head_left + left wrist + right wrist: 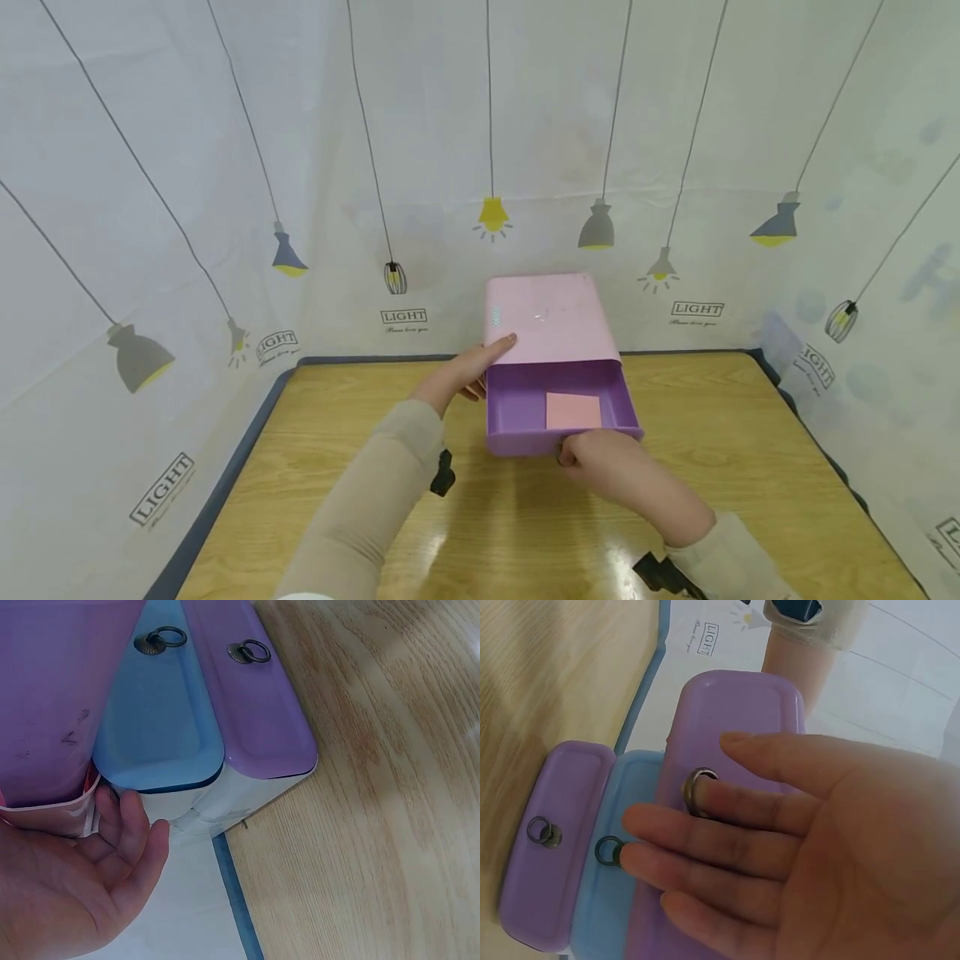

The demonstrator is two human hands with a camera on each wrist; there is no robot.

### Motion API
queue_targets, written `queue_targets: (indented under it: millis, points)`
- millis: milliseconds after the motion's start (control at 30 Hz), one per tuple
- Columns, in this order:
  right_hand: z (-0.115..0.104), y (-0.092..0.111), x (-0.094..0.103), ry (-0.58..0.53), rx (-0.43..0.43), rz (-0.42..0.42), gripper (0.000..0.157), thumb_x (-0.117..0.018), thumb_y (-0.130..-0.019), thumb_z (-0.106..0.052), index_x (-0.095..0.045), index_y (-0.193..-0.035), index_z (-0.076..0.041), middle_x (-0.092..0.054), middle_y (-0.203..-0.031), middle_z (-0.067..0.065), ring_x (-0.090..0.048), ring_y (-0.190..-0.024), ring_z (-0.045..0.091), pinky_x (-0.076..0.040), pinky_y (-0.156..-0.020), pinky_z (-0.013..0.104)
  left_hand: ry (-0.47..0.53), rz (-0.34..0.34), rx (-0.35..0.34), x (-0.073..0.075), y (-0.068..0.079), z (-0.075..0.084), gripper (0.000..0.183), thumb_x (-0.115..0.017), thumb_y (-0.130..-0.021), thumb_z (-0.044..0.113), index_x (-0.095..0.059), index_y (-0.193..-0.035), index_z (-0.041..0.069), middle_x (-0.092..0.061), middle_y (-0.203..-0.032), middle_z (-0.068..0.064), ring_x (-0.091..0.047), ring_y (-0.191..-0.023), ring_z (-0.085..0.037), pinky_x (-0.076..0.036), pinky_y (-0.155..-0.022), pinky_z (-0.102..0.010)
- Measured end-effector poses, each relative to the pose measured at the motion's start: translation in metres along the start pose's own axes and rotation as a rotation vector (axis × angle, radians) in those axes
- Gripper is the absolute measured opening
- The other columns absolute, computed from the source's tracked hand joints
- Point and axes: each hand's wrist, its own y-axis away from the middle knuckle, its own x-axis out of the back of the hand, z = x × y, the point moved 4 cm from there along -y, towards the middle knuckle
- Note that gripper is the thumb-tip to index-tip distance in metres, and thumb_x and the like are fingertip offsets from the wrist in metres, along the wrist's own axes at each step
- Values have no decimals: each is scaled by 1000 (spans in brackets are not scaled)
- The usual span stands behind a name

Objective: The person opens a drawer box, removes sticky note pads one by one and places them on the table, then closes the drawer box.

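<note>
A small drawer cabinet (547, 317) with a pale pink top stands near the back of the table. Its uppermost purple drawer (517, 444) is pulled out toward me, and a pink slip of paper (572, 411) lies inside. My left hand (468, 371) rests at the cabinet's left edge, thumb on the top and fingers against the side. With a finger hooked through the metal ring pull (690, 796), my right hand (611, 462) holds the open drawer's front. Beneath it, the blue drawer (161, 712) and the lowest purple drawer (259, 712) are pushed in.
The wooden table (345, 467) extends on both sides of the cabinet. A white cloth backdrop (442, 125) printed with hanging lamps surrounds it at the back and sides, with a dark blue strip (240, 467) along the table's edge.
</note>
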Motion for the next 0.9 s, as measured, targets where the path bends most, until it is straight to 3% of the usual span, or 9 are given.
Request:
queue_targets:
  millis: [100,167,333,600,900]
  points:
    - [-1,3,3,19,52,14,41,-69,-89,-18,-42,-58,-21,-32,-53,-13,-29,-49,3,-32,-48,23,2,3,2,0,0,0,98,-36,-83,82,-45,-138,1,-61,-103,-17,-62,-94,-37,-52,-80,-48]
    - [-3,5,6,19,77,8,31,-71,-88,-22,-54,-62,-20,-39,-55,-14,-34,-50,2,-37,-50,23,4,4,5,0,-1,0,98,-36,-83,82,-45,-139,1,-61,-104,-17,-62,-94,-38,-52,-81,-49]
    - [-4,10,24,-7,80,-43,14,-71,-88,-28,-71,-76,-20,-57,-67,-17,-49,-58,2,-47,-58,26,6,3,7,0,-1,-1,98,-37,-84,81,-43,-140,1,-61,-104,-17,-62,-92,-37,-52,-81,-49]
    - [1,8,61,-65,110,-44,8,-70,-90,-20,-74,-86,-15,-65,-78,-13,-55,-67,2,-50,-63,28,10,5,-2,0,-2,-1,99,-38,-83,82,-42,-140,1,-60,-105,-18,-61,-92,-36,-52,-81,-49]
    - [20,-16,77,-135,100,-100,16,-61,-97,-23,-73,-93,-13,-63,-79,-9,-54,-65,5,-48,-62,29,-2,10,-6,0,-7,-4,104,-38,-79,86,-43,-142,3,-61,-105,-17,-63,-87,-32,-53,-79,-48]
